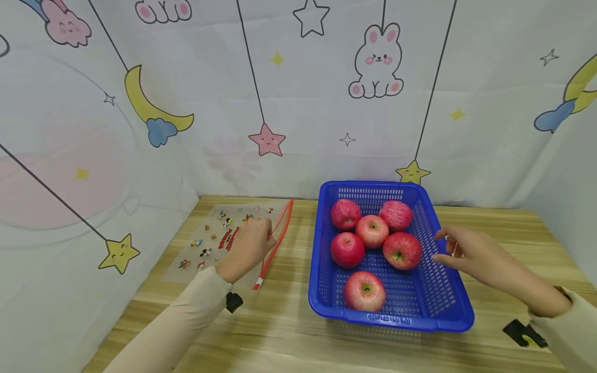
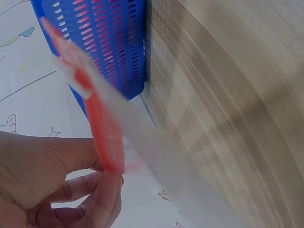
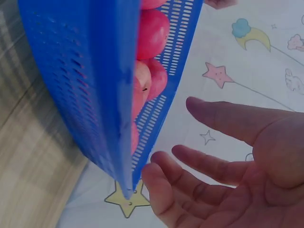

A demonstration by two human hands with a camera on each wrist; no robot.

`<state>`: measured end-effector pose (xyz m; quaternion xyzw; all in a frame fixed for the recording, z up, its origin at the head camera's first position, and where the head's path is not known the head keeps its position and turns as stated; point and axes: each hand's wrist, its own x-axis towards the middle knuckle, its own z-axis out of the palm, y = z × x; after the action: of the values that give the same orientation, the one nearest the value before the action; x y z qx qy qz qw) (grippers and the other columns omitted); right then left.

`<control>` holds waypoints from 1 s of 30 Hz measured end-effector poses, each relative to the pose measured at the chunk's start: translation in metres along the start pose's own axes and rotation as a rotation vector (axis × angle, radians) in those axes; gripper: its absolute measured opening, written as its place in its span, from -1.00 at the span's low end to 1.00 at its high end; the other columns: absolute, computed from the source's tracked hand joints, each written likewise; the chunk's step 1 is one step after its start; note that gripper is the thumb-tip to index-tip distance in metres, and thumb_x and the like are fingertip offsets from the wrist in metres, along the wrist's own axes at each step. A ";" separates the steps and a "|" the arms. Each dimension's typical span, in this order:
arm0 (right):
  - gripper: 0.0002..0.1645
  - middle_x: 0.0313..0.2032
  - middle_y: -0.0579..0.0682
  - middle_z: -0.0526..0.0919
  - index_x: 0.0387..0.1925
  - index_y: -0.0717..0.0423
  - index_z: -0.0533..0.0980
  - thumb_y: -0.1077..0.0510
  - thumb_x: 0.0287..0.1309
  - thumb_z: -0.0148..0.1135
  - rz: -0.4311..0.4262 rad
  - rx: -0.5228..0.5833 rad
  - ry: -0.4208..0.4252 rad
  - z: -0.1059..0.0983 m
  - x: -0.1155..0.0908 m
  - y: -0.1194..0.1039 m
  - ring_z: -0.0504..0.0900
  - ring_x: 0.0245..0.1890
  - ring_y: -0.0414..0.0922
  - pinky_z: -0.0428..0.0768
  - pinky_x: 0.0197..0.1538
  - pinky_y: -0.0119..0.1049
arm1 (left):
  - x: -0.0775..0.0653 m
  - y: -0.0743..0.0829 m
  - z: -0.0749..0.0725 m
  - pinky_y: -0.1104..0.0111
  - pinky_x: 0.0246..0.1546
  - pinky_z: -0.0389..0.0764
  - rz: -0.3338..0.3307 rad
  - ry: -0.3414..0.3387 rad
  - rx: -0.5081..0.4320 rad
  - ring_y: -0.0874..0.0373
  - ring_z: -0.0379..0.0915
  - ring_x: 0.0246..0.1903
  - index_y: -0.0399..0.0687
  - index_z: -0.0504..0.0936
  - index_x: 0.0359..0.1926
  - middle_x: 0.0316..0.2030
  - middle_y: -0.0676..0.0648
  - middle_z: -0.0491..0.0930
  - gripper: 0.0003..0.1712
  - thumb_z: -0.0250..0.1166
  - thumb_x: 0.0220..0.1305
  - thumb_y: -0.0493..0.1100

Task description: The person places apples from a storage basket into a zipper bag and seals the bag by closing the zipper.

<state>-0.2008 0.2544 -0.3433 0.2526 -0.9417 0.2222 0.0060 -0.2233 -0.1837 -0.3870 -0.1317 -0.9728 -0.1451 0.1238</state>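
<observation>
My left hand (image 1: pixel 252 242) pinches the red-orange top edge (image 2: pixel 107 128) of a clear zip bag (image 1: pixel 214 223) printed with small cartoon figures. In the left wrist view the thumb and fingers meet on that strip, and the bag hangs away from it. A blue plastic basket (image 1: pixel 317 269) with slotted walls stands to the right of the bag. Inside it lie several red apples (image 1: pixel 365 291). Beside the basket's right rim my right hand (image 1: pixel 478 254) is held with fingers loosely bent and thumb apart, with nothing between them.
The wood-grain table (image 1: pixel 289 321) carries both bag and basket. Behind it hangs a white cloth (image 1: pixel 308 93) printed with rabbits, stars and moons, which also closes off the left side. A white slider (image 1: pixel 258 282) shows at the near end of the bag's strip.
</observation>
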 end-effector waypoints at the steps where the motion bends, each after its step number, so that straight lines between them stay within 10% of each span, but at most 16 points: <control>1: -0.56 -0.44 -0.12 0.48 -0.07 0.37 0.52 0.15 0.15 0.44 -0.009 0.001 -0.009 -0.001 0.002 -0.002 0.42 -0.46 -0.21 0.45 -0.48 -0.36 | 0.000 0.000 0.000 0.45 -0.69 0.03 0.001 0.001 0.004 0.26 -0.05 -0.68 -0.10 0.32 -0.68 -0.75 0.09 0.15 -0.65 0.21 0.03 -0.51; 17: -0.47 0.00 0.05 0.63 0.09 0.25 0.50 0.08 0.16 0.43 -0.240 -0.015 -0.234 -0.001 0.026 -0.036 0.61 0.00 0.05 0.62 -0.01 -0.01 | -0.002 0.000 -0.002 0.45 -0.68 0.05 0.011 0.017 0.021 0.26 -0.03 -0.67 -0.11 0.34 -0.64 -0.72 0.06 0.20 -0.67 0.27 0.04 -0.49; 30: -0.37 0.02 -0.09 0.59 0.12 0.17 0.47 0.19 0.02 0.53 -0.469 0.089 -0.415 0.020 0.055 -0.054 0.56 -0.02 -0.10 0.56 0.05 -0.15 | -0.003 -0.002 -0.004 0.46 -0.68 0.10 0.012 0.009 0.001 0.26 0.02 -0.68 -0.12 0.38 -0.60 -0.70 0.02 0.29 -0.72 0.23 0.07 -0.50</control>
<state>-0.2203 0.1782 -0.3317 0.5030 -0.8281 0.1996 -0.1464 -0.2205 -0.1870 -0.3843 -0.1367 -0.9715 -0.1443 0.1290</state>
